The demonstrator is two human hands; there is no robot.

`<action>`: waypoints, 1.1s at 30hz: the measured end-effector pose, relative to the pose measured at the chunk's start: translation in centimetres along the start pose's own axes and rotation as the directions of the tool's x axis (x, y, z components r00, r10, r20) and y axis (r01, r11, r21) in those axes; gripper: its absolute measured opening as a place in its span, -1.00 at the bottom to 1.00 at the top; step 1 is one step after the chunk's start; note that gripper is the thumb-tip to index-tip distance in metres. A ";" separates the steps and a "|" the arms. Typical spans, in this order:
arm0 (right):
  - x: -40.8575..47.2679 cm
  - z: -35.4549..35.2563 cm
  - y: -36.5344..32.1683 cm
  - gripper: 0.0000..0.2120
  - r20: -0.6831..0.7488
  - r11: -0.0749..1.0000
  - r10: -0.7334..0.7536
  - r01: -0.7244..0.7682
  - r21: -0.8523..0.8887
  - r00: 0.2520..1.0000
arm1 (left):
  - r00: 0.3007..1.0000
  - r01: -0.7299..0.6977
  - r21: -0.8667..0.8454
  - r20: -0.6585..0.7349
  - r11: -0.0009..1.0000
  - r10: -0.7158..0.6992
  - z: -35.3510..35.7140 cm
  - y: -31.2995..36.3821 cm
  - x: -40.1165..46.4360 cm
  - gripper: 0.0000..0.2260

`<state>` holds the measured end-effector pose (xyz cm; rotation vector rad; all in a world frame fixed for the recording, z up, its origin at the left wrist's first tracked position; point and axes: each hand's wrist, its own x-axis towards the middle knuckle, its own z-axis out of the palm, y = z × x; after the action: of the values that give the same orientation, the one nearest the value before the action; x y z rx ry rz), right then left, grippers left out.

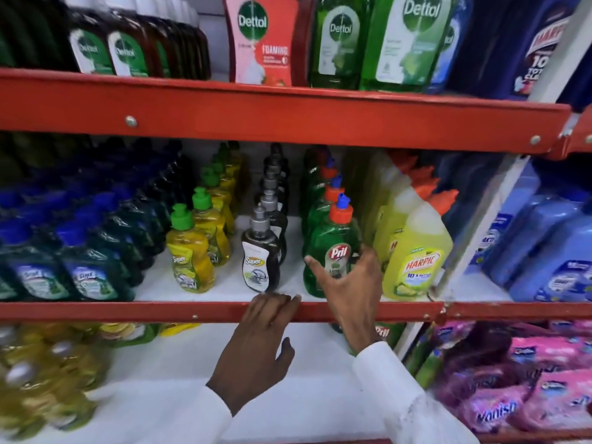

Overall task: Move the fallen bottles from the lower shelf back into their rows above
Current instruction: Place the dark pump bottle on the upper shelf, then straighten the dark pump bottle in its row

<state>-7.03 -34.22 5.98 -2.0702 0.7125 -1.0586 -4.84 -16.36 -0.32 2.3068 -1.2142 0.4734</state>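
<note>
Head view: right hand [347,283] at the front green Pril bottle [333,251] on the middle shelf, left hand [256,344] on the red shelf lip [160,310].

Green liquid fills the Pril bottle, which stands upright at the head of its row, centre-right of the frame; the right hand's spread fingers reach round its label, thumb side toward the yellow Harpic bottle [416,261], though whether they press the bottle cannot be told. Left of it, across a bare strip of white shelf, stands the dark Super bottle [261,257], then the yellow Super bottle [189,254]. The left hand is unclenched and holds nothing, fingertips resting on the lip. Another Pril bottle [384,333] shows on the lower shelf [304,363], behind the right wrist; the shelf floor is bare and white at centre.
</note>
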 end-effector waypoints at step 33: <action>-0.7 -5.1 3.0 -0.77 -0.006 0.884 -0.029 0.028 0.467 1.000 | 0.745 0.302 -0.535 -0.384 0.789 -0.545 -1.5 3.4 4.1 -0.70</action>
<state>-12.16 -37.24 5.46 -1.6644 0.3743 -1.1179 -5.57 -19.87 3.86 1.8002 -0.4196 0.5345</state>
